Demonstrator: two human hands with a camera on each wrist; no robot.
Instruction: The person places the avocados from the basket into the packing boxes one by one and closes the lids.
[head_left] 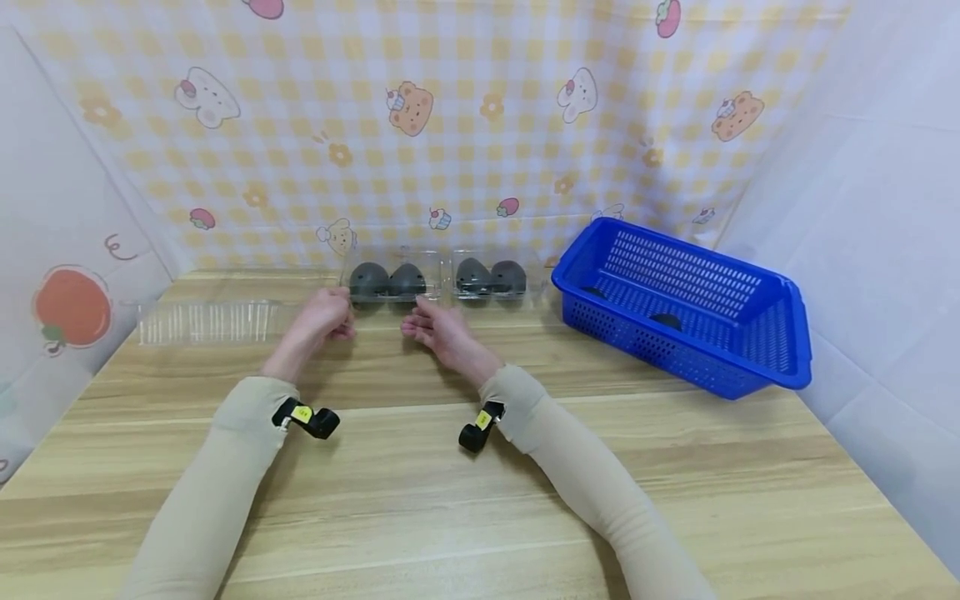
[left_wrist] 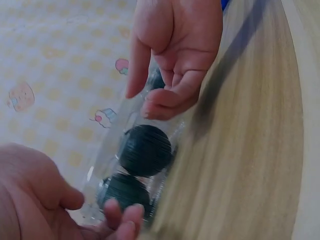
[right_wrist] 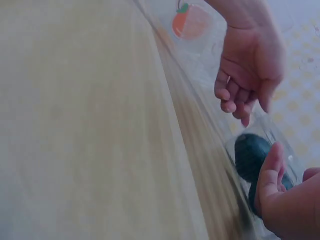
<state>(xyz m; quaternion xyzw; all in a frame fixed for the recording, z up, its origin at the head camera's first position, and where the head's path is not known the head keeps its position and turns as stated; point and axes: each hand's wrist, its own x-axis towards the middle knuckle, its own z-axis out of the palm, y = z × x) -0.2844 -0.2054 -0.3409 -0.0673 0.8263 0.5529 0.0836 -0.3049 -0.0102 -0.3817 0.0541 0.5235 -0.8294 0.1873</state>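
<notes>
"Where is the left hand (head_left: pixel 322 315)?"
"At the left end of the box (head_left: pixel 435 271), apart from the right hand (head_left: pixel 444 332), near its right front corner. Both bend loosely; touching it or not, one cannot tell."
"And inside?"
"Two dark balls (head_left: pixel 369 285). The box stands on the table (head_left: pixel 390 500); right of it, a second box (head_left: pixel 534 279), then a basket (head_left: pixel 720 373); left, a tray (head_left: pixel 202 323)."

Head view bright, soft glare on tabletop (head_left: pixel 442 525); wrist views dimmer, bluish, softly blurred.
</notes>
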